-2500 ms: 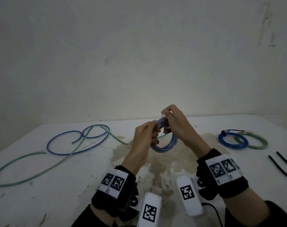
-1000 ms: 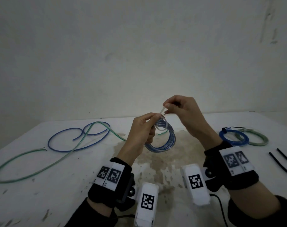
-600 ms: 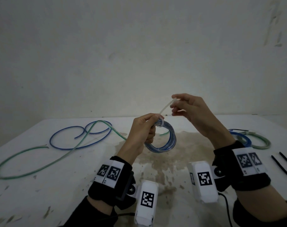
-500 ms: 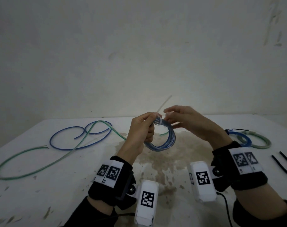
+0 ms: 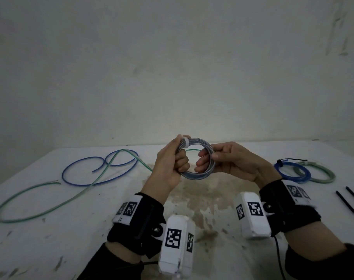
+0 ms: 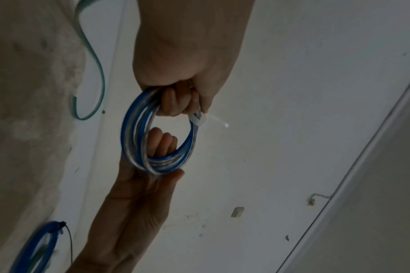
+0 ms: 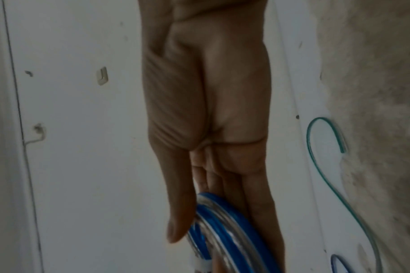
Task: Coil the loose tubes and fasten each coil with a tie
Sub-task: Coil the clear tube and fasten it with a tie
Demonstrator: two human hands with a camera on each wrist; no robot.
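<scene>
A coil of blue and clear tube [image 5: 198, 174] hangs in the air above the table, held between both hands. My left hand [image 5: 179, 160] grips its left side with curled fingers, just below a white tie [image 5: 185, 142] wrapped round the strands. My right hand [image 5: 207, 158] pinches the right side between thumb and fingers. In the left wrist view the coil [image 6: 131, 133] shows the tie [image 6: 199, 121] with a short tail sticking out, and the right hand's fingers [image 6: 163, 144] reach through the ring. The right wrist view has the thumb [image 7: 179, 218] pressed on the coil [image 7: 225, 229].
A loose blue tube [image 5: 79, 178] and a loose green tube [image 5: 51, 201] lie across the left of the stained white table [image 5: 202, 199]. A tied blue coil [image 5: 292, 172] and a green coil [image 5: 321, 176] lie at the right, with two black ties [image 5: 348, 203] nearer the edge. A wall stands behind.
My right hand pulled the tie's tail upward, let it go, and moved down to pinch the coil's right side. The coil has turned to face me and sits slightly higher.
</scene>
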